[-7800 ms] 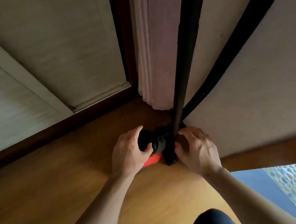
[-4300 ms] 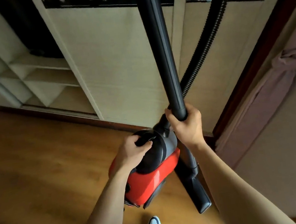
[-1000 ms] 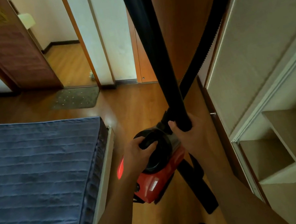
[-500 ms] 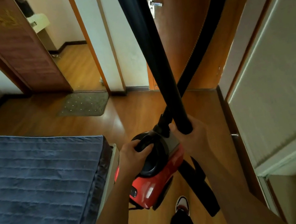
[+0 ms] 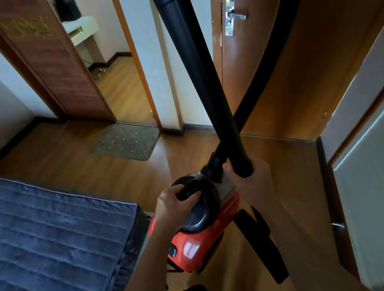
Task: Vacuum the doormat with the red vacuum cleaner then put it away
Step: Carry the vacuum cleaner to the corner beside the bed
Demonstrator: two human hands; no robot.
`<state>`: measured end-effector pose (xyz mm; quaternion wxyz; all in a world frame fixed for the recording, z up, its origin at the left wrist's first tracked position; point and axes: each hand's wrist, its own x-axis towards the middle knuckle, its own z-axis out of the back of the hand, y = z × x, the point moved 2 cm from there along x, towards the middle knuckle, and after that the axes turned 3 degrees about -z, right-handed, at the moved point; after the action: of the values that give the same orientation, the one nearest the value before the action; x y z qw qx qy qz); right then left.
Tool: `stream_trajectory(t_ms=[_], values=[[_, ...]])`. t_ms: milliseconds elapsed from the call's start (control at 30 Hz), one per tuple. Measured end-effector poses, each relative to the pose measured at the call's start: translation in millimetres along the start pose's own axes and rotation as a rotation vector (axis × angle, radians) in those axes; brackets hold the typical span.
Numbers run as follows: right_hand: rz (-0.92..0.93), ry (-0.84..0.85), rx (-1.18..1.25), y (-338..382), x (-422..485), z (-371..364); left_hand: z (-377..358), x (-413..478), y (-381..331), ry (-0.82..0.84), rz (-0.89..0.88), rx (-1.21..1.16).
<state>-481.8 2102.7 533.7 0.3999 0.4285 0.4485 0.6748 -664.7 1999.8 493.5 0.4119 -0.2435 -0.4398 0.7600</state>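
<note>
The red vacuum cleaner (image 5: 200, 241) hangs off the floor in front of me. My left hand (image 5: 170, 206) grips its black carry handle on top. My right hand (image 5: 253, 181) is closed around the black wand tube (image 5: 199, 69), which rises steeply past the camera. The ribbed black hose (image 5: 272, 58) curves up to the right. The floor nozzle (image 5: 263, 246) hangs below my right forearm. The grey-green doormat (image 5: 126, 141) lies on the wooden floor ahead, at an open doorway, well beyond the vacuum.
A bed with a blue quilted mattress (image 5: 38, 243) fills the left side. A closed wooden door with a metal handle (image 5: 234, 15) stands ahead on the right. A pale wardrobe panel (image 5: 383, 166) lines the right. Wooden floor (image 5: 187, 151) runs between bed and wardrobe.
I have turned away from the wardrobe and walked along the bed toward the doorway, carrying the vacuum. The doormat and doors have come closer. Both grips are unchanged.
</note>
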Motion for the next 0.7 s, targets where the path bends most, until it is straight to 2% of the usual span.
stream_trajectory(t_ms=[300, 567, 700], values=[[-0.037, 0.075, -0.015, -41, 120, -40, -16, 113, 21, -0.014, 0.098, -0.065], [-0.05, 0.093, -0.083, -63, 274, -120, -9, 278, 33, 0.071, 0.117, -0.099], [-0.03, 0.118, -0.131, -66, 348, -158, 11, 359, 35, 0.04, 0.105, -0.075]])
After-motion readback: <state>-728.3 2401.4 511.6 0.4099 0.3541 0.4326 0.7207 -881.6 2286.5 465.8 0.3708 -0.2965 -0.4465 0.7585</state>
